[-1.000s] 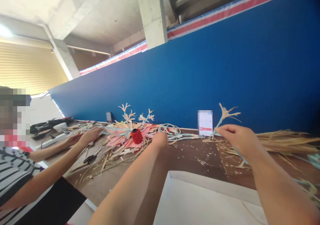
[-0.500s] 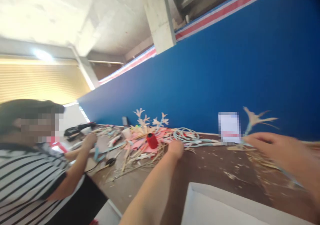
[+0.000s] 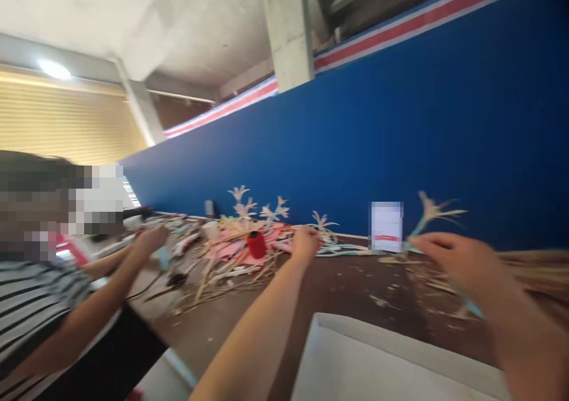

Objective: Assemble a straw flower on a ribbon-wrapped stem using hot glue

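Observation:
My right hand (image 3: 462, 258) pinches the light-blue wrapped stem of an artificial flower (image 3: 431, 210) with pale, straw-like petals. Its stem runs down behind the hand and shows again below. My left hand (image 3: 306, 244) is closed at the right end of the cluttered pile, its fingertips mostly hidden. A second pale flower (image 3: 323, 220) rises just beyond those fingers, apparently held by its stem. Light-blue stems (image 3: 342, 250) lie on the table to the right of that hand. More pale flowers (image 3: 243, 208) stand up from the pile.
A red thread spool (image 3: 256, 245) stands among straw strips and pink sheets (image 3: 229, 241). An open white box (image 3: 329, 359) is close in front of me. A lit screen (image 3: 386, 226) leans by the blue wall (image 3: 400, 122). At left, a person in a striped shirt (image 3: 35, 312) works.
The view has shifted, with most things now further left. A pale flower has come up beside my left hand, where coiled light-blue stems lay. My right hand keeps its flower.

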`<state>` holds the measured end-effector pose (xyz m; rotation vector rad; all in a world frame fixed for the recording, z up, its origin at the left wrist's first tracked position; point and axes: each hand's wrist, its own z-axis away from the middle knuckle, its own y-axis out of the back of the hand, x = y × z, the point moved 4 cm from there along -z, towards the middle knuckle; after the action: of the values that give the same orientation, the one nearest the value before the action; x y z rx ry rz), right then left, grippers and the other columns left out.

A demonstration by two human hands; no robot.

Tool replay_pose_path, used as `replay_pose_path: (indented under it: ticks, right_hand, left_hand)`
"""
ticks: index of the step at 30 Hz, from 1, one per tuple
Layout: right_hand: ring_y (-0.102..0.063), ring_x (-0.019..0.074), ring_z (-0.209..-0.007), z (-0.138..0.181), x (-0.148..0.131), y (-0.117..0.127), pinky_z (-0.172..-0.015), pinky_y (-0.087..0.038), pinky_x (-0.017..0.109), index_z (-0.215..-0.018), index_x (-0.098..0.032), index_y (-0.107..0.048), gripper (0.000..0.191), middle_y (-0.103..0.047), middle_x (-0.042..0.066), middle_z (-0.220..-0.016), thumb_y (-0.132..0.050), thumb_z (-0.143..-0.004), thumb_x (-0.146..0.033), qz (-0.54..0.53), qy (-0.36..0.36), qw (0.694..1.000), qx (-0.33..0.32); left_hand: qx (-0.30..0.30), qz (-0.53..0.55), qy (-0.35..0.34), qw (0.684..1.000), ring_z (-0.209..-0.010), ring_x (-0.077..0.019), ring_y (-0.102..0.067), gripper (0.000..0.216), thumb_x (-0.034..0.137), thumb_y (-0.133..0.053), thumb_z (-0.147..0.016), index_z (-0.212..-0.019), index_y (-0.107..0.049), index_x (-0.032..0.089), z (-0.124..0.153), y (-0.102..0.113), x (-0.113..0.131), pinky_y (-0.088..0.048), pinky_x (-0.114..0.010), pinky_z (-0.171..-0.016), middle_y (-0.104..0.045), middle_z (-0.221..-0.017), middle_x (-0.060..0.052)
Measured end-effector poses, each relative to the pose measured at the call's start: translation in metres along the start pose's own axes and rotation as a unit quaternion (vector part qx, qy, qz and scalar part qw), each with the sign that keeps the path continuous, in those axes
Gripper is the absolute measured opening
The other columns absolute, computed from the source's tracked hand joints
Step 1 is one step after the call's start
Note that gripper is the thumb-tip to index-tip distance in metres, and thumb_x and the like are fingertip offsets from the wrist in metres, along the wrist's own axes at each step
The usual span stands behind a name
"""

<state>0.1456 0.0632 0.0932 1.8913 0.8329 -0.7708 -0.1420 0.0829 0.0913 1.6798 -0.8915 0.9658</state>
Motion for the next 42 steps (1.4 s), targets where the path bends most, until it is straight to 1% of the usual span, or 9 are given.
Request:
replay_pose_path:
  ticks: [3, 7, 8, 11, 15, 23, 31, 36, 42]
  right_hand:
    - [-0.054, 0.0168, -0.056, 0.011, -0.016, 0.028, -0.050, -0.035, 0.027, -0.070, -0.019, -0.070, 0.028, -0.065, 0.002, -0.063, -0.057, -0.070, -0.044, 0.007, 0.007, 1.000, -0.018]
    - [-0.046, 0.0125, -0.051, 0.011, -0.019, 0.020, -0.047, -0.031, 0.023, -0.064, -0.017, -0.067, 0.033, -0.059, 0.000, -0.055, -0.053, -0.069, -0.046, -0.023, 0.010, 1.000, 0.002]
    - [-0.044, 0.0119, -0.050, 0.010, -0.016, 0.018, -0.047, -0.031, 0.023, -0.063, -0.016, -0.067, 0.033, -0.057, -0.001, -0.053, -0.053, -0.069, -0.046, -0.030, 0.010, 0.999, -0.002]
    - [-0.041, 0.0109, -0.049, 0.009, -0.010, 0.016, -0.047, -0.030, 0.022, -0.062, -0.016, -0.065, 0.032, -0.053, -0.001, -0.052, -0.053, -0.069, -0.044, -0.051, 0.013, 0.999, -0.007]
    - [-0.039, 0.0107, -0.049, 0.010, -0.008, 0.017, -0.046, -0.029, 0.022, -0.059, -0.015, -0.062, 0.030, -0.051, -0.001, -0.051, -0.052, -0.069, -0.042, -0.051, 0.013, 0.999, -0.007]
    - [-0.041, 0.0114, -0.050, 0.011, -0.006, 0.011, -0.048, -0.030, 0.023, -0.059, -0.016, -0.062, 0.027, -0.054, -0.001, -0.051, -0.051, -0.069, -0.038, -0.023, 0.013, 1.000, 0.002]
    - [-0.042, 0.0112, -0.049, 0.010, -0.004, 0.004, -0.047, -0.030, 0.023, -0.062, -0.015, -0.064, 0.026, -0.054, -0.001, -0.051, -0.051, -0.068, -0.038, 0.000, 0.009, 1.000, -0.006]
    - [-0.045, 0.0124, -0.053, 0.011, -0.003, 0.000, -0.049, -0.033, 0.023, -0.064, -0.015, -0.065, 0.027, -0.057, 0.000, -0.055, -0.052, -0.068, -0.038, -0.005, 0.012, 1.000, -0.007]
    - [-0.042, 0.0120, -0.050, 0.012, -0.007, -0.001, -0.048, -0.031, 0.023, -0.061, -0.015, -0.063, 0.028, -0.055, 0.000, -0.053, -0.052, -0.069, -0.040, -0.009, 0.013, 1.000, 0.000]
  left_hand:
    - [-0.022, 0.109, 0.029, 0.993, -0.071, -0.0121, -0.059, 0.025, 0.029, -0.054, -0.081, -0.098, -0.057, 0.010, -0.006, -0.044, 0.020, -0.051, -0.027, -0.063, -0.062, -0.091, -0.010]
    - [-0.043, 0.212, 0.041, 0.975, -0.056, -0.0054, -0.056, 0.026, 0.031, -0.057, -0.077, -0.096, -0.060, 0.014, 0.011, -0.081, 0.045, -0.044, -0.015, -0.046, -0.065, -0.089, -0.009]
    - [-0.050, 0.276, 0.058, 0.958, -0.053, -0.0045, -0.054, 0.029, 0.033, -0.061, -0.074, -0.096, -0.060, 0.014, 0.020, -0.090, 0.048, -0.040, -0.013, -0.041, -0.066, -0.089, -0.009]
    - [-0.084, 0.378, 0.104, 0.916, -0.048, -0.0036, -0.052, 0.038, 0.033, -0.069, -0.066, -0.098, -0.063, 0.014, 0.044, -0.116, 0.045, -0.035, -0.011, -0.037, -0.066, -0.082, -0.008]
    - [-0.109, 0.439, 0.103, 0.886, -0.053, -0.0053, -0.054, 0.040, 0.033, -0.071, -0.064, -0.097, -0.064, 0.012, 0.059, -0.137, 0.026, -0.041, -0.012, -0.042, -0.064, -0.074, -0.006]
    - [-0.151, 0.490, 0.078, 0.855, -0.064, -0.0086, -0.059, 0.032, 0.023, -0.074, -0.061, -0.089, -0.066, 0.009, 0.060, -0.140, 0.019, -0.050, -0.018, -0.060, -0.064, -0.077, -0.007]
    - [-0.096, 0.352, 0.012, 0.931, -0.045, -0.0044, -0.046, 0.034, 0.040, -0.067, -0.065, -0.085, -0.064, 0.012, 0.063, -0.138, 0.022, -0.033, -0.016, -0.039, -0.065, -0.073, -0.004]
    - [-0.047, 0.271, -0.025, 0.961, -0.056, -0.0094, -0.052, 0.030, 0.039, -0.064, -0.067, -0.083, -0.068, 0.014, 0.061, -0.136, 0.021, -0.039, -0.020, -0.054, -0.065, -0.068, -0.002]
    - [-0.021, 0.262, -0.028, 0.965, -0.066, -0.0131, -0.057, 0.022, 0.031, -0.063, -0.067, -0.080, -0.065, 0.013, 0.065, -0.136, 0.029, -0.042, -0.023, -0.064, -0.067, -0.073, -0.004]
